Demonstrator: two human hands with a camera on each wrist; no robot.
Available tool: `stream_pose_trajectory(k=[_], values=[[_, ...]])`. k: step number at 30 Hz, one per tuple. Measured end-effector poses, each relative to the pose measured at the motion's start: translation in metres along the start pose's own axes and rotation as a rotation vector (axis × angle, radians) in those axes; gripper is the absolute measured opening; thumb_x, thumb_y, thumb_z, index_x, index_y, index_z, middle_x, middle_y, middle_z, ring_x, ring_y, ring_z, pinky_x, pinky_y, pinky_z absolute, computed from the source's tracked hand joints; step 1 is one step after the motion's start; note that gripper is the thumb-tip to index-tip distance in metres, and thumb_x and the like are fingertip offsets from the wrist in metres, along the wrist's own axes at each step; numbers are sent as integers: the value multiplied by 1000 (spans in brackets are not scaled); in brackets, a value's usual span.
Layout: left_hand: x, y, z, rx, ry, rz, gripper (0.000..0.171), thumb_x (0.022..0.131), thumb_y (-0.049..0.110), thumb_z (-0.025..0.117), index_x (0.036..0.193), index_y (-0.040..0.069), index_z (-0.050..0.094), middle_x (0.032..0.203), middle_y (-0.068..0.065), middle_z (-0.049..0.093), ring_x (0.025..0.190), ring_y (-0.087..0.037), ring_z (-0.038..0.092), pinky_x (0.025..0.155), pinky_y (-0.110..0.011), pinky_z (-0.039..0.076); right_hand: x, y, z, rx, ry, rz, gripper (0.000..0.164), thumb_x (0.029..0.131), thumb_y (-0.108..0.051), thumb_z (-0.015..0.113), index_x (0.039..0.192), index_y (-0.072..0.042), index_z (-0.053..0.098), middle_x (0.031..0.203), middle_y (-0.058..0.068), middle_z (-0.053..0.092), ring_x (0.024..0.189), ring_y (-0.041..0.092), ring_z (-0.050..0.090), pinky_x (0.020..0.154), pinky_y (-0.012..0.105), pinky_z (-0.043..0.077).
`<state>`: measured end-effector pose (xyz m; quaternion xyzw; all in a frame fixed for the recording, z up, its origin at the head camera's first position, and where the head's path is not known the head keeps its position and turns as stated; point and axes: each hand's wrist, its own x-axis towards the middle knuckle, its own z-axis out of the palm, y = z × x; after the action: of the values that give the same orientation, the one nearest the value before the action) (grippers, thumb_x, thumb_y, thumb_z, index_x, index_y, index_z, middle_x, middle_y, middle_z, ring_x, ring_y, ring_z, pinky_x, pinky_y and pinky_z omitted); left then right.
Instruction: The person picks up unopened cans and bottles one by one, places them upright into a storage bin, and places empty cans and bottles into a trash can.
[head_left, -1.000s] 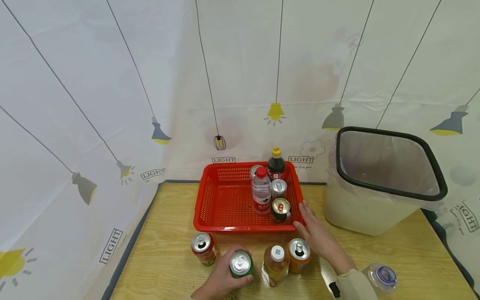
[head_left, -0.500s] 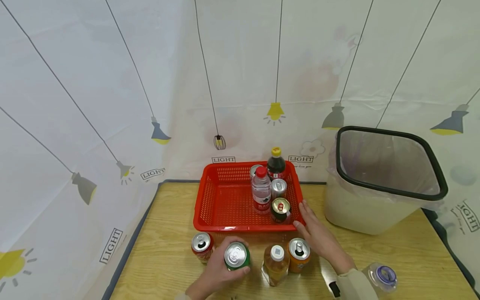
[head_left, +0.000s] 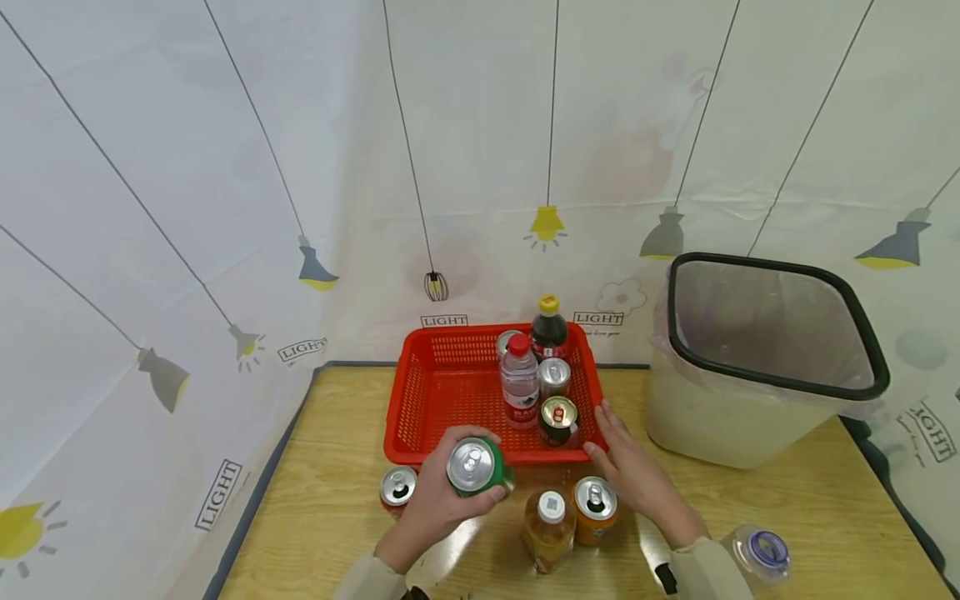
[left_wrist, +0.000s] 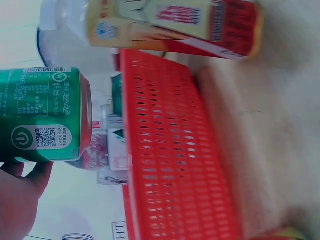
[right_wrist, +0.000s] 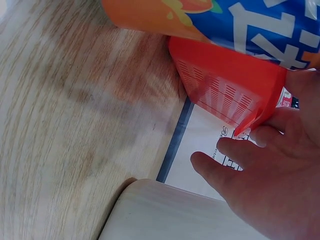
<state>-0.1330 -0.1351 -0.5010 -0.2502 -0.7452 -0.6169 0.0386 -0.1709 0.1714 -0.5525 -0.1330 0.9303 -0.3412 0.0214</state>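
Note:
In the head view my left hand (head_left: 438, 492) grips a green drink can (head_left: 495, 468), tilted and raised over the front rim of a red plastic basket (head_left: 420, 457). The left wrist view shows the can's green side (left_wrist: 45, 115) above the basket's slotted wall. My right hand (head_left: 637, 479) rests at the basket's front right corner, fingers extended along the rim. Inside the basket, on its right side, stand a red-capped bottle (head_left: 519, 387), a yellow-capped cola bottle (head_left: 549, 332), a black can with a gold top (head_left: 558, 423) and other silver-topped cans (head_left: 555, 377).
Before the basket stand a red can (head_left: 397, 490), a white-capped bottle of amber drink (head_left: 550, 533) and an orange can (head_left: 595, 517). A lined waste bin (head_left: 712, 417) is at the right, with a clear purple-topped bottle (head_left: 761, 554) nearer. A lamp-print curtain (head_left: 480, 167) hangs behind.
My left hand has lifted the green can up and forward from the table to the basket's front rim, tilting it. The right hand has stayed at the basket's corner.

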Motion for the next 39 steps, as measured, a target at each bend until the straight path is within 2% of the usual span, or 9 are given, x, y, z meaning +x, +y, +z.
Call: stream_pose_trajectory(k=[7,11,17,21,26,32,36,39], values=[[23,2,12,-48,81,4,58,83,11,85,132,16,54,127,-5,66,111,-22,66,94,-34,56,0,-1,-1,13,1,-4,69,109,-26,55,160,8,24,169,26,12,152,46,21,119,64,25],[34,-2,18,-37,138,-30,58,84,15,84,133,17,53,126,-2,66,109,-21,65,92,-34,57,0,-1,-1,8,0,-3,68,109,-25,56,159,8,24,169,26,12,152,45,21,119,63,25],[50,-20,28,-58,257,-78,57,86,13,84,133,13,52,124,-6,67,109,-21,65,94,-33,55,1,-1,0,19,0,-5,69,108,-25,56,160,7,24,169,25,12,152,45,21,119,63,25],[58,-35,37,-23,319,-129,59,85,15,86,133,11,53,120,-4,68,106,-19,65,92,-34,54,1,0,0,26,1,-8,69,108,-26,56,160,7,24,169,25,12,153,44,21,119,62,25],[65,-52,47,42,362,-194,62,83,18,87,133,8,52,120,-5,67,108,-20,64,95,-40,53,0,0,0,30,3,-10,69,109,-28,55,160,6,24,170,24,12,153,44,21,120,62,24],[72,-67,54,131,381,-250,62,82,23,86,131,5,51,118,-8,67,108,-23,65,97,-45,53,-1,0,0,45,-4,-14,70,110,-33,52,160,5,24,170,23,11,153,44,20,120,62,24],[75,-68,56,189,358,-314,64,83,31,85,131,5,51,116,-9,67,106,-24,65,95,-46,54,-1,1,0,44,0,-12,70,110,-33,53,161,5,24,170,23,12,153,44,20,120,62,24],[77,-69,56,237,328,-342,64,84,35,83,130,3,51,118,-9,61,108,-24,61,97,-44,52,-1,2,0,43,2,-12,70,109,-32,53,161,5,24,170,23,12,153,43,20,120,62,24]])
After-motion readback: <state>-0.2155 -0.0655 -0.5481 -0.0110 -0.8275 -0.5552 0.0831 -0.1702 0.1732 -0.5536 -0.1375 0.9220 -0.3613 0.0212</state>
